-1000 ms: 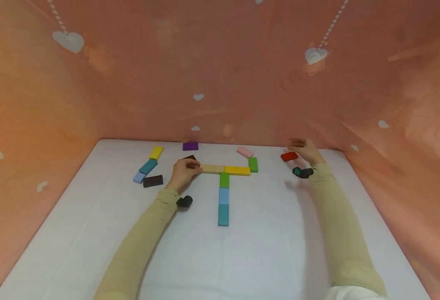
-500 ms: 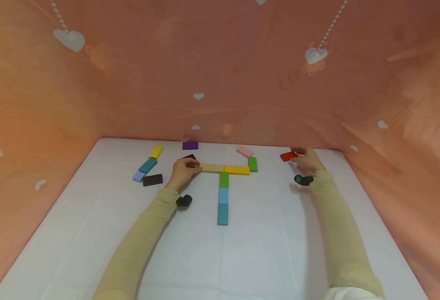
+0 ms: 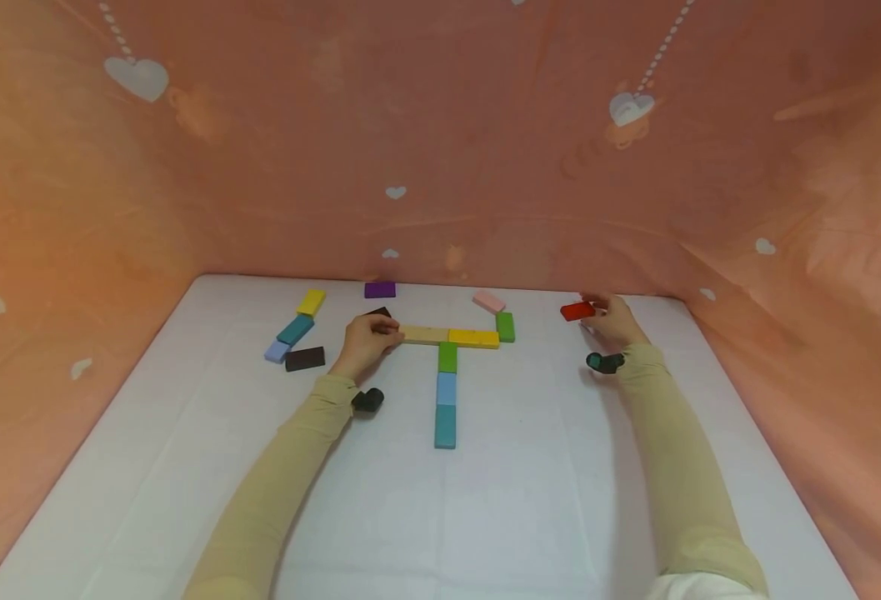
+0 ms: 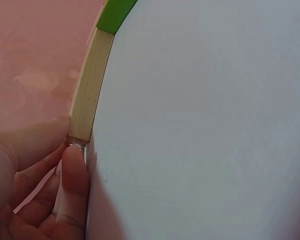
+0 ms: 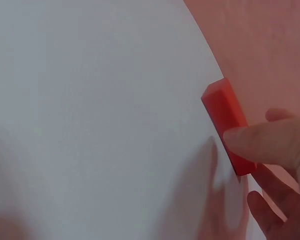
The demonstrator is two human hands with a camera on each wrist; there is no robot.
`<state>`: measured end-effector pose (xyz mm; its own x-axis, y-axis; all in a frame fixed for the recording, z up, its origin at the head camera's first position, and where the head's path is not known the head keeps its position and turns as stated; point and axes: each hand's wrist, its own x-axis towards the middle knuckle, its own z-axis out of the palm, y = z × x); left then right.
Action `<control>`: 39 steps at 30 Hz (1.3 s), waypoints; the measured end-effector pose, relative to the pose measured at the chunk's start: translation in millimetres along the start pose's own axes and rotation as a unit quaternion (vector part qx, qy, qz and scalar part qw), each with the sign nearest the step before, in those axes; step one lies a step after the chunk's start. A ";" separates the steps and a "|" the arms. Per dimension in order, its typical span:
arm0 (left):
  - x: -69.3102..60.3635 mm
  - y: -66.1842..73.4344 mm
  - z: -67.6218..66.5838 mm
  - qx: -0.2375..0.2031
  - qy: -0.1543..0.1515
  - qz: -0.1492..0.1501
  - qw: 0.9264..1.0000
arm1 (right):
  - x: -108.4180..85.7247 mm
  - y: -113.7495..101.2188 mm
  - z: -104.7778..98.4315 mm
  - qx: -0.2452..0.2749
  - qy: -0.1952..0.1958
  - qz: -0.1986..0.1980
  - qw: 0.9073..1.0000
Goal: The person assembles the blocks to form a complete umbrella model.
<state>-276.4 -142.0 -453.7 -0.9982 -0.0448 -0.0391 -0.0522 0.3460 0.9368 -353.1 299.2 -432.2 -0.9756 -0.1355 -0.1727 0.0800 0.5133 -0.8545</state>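
Note:
My left hand [image 3: 366,345] is at the left end of a plain wooden block [image 3: 425,335] lying flat. In the left wrist view the thumb lies along the side of this block [image 4: 90,85] and a fingertip is at its end. A yellow-orange block [image 3: 473,339] continues the row to the right. Below the row a green block [image 3: 448,357], a light blue block [image 3: 446,389] and a teal block [image 3: 445,427] form a stem. My right hand [image 3: 614,322] pinches a red block [image 3: 578,311]; the right wrist view has the thumb on the red block's face [image 5: 225,112].
Left lie a yellow block [image 3: 311,302], a teal block [image 3: 295,331], a pale blue block [image 3: 277,351] and a dark brown block [image 3: 305,359]. Another dark block [image 3: 380,312] is partly hidden behind my left hand. Purple [image 3: 380,290], pink [image 3: 488,302] and green blocks [image 3: 505,327] lie farther back.
My right hand has come down from above the red block and taken hold of it. The left hand stays at the plain wooden block.

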 end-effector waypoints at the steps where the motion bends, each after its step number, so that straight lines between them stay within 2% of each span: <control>1: -0.3 0.2 -0.1 -0.002 -0.001 -0.001 1.000 | -0.3 -0.4 0.3 0.000 -0.001 0.000 1.000; 9: -0.4 -1.3 -0.3 0.002 -0.002 -0.005 1.000 | -2.5 0.4 -0.3 -0.020 -0.003 -0.006 1.000; 14: 0.7 -2.9 0.3 0.003 -0.006 -0.004 1.000 | -3.9 2.4 -1.7 -0.047 -0.002 -0.022 0.999; 18: 1.0 -2.9 0.1 -0.003 -0.004 -0.003 1.000 | -2.8 1.9 -1.3 -0.081 -0.011 -0.052 0.995; 28: 1.1 -0.6 0.2 0.007 -0.001 -0.004 1.000 | -0.7 -3.2 2.7 -0.147 -0.039 -0.059 0.987; 32: 2.1 -1.6 0.7 0.008 -0.001 0.000 1.000 | -1.7 -6.7 3.6 -0.151 -0.046 -0.059 0.986; 35: 2.3 -2.5 0.7 0.010 -0.002 0.004 1.000 | -1.4 -8.8 3.7 -0.144 -0.050 -0.045 0.987; 39: 1.6 -2.0 0.2 0.009 -0.002 0.001 1.000 | 1.1 -14.8 4.2 -0.106 -0.040 -0.033 0.993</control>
<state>-277.9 -142.6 -455.7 -0.9984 -0.0403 -0.0391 -0.0511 0.3628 0.9304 -354.5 287.9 -421.8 -0.9574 -0.2367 -0.1652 -0.0364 0.6667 -0.7445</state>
